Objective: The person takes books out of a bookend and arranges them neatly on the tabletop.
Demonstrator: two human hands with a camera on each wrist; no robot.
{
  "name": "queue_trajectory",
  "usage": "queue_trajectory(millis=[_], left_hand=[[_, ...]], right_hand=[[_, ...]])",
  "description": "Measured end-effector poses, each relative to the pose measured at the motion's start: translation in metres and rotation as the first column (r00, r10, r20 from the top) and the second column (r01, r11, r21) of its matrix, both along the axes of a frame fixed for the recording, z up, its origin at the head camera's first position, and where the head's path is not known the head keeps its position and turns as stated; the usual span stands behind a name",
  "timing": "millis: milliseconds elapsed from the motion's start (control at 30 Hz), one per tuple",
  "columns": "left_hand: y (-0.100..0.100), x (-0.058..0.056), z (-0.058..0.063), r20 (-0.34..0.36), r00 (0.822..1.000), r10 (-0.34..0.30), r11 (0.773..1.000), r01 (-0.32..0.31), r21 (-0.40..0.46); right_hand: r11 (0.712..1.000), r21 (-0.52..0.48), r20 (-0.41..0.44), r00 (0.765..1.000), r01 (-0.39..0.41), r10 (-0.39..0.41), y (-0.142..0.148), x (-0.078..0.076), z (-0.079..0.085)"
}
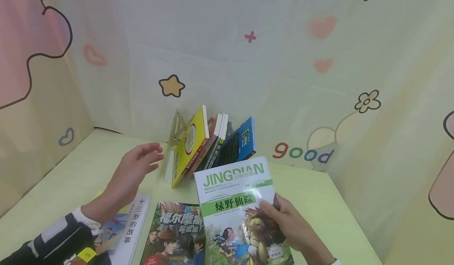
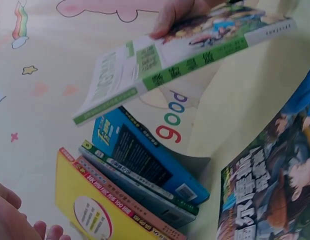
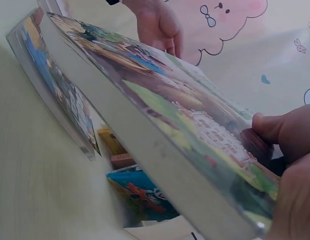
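My right hand (image 1: 289, 223) pinches a glossy white-and-green paperback book with a lion and a child on its cover (image 1: 241, 194), thumb on the front and fingers behind, holding it tilted above the counter. My left hand (image 1: 129, 174) is raised near the book row, its fingers close together, lightly bent and holding nothing.

Beyond the paperback's top edge, a thick yellow book with a white oval (image 1: 189, 146) leans among slimmer volumes; a blue, dark-panelled book (image 1: 244, 139) slants at the row's right end. Below lie a dark, comic-style illustrated book (image 1: 173, 237), partly covered from view, and a white book with black lettering (image 1: 133, 229) by my left sleeve.

As I judge it, my one-sided grip could let the glossy cover swing or slip, and a low corner could knock the blue book flat, since I see no prop on its outer side. Whether the two touch I cannot tell.

The pale yellow-green counter (image 1: 319, 202) offers its widest room to the right, before its slanting edge; behind, the printed curtain (image 1: 283, 83) closes off the row.
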State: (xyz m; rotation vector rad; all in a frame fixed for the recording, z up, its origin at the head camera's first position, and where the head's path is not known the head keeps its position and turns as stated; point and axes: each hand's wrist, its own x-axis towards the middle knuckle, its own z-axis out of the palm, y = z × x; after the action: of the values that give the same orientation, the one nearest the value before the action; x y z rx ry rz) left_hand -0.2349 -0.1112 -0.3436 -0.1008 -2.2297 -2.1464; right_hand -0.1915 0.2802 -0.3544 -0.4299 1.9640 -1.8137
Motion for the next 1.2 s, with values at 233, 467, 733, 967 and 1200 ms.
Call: queue_trajectory(millis=[233, 467, 733, 967, 1200], left_hand=[[0.007, -0.020, 0.007, -0.035, 0.997, 0.063, 0.997, -0.065, -0.050], [0.010, -0.044, 0.007, -0.120, 0.988, 0.101, 0.983, -0.118, -0.138], [0.014, -0.070, 0.000, -0.145, 0.985, 0.096, 0.975, -0.123, -0.187], [0.016, -0.087, -0.001, -0.122, 0.987, 0.109, 0.967, -0.134, -0.219], [0.018, -0.095, -0.002, -0.062, 0.993, 0.104, 0.973, -0.114, -0.201]], right_hand=[[0.997, 0.025, -0.008, 0.997, 0.072, -0.072, 0.020, 0.008, 0.006], [0.992, 0.020, -0.019, 0.992, 0.126, -0.126, 0.038, 0.016, 0.014], [0.979, 0.021, 0.017, 0.979, 0.203, -0.204, 0.059, 0.024, 0.024], [0.918, 0.093, 0.033, 0.920, 0.386, -0.390, 0.069, 0.030, 0.028], [0.858, 0.119, 0.057, 0.859, 0.500, -0.508, 0.077, 0.032, 0.030]])
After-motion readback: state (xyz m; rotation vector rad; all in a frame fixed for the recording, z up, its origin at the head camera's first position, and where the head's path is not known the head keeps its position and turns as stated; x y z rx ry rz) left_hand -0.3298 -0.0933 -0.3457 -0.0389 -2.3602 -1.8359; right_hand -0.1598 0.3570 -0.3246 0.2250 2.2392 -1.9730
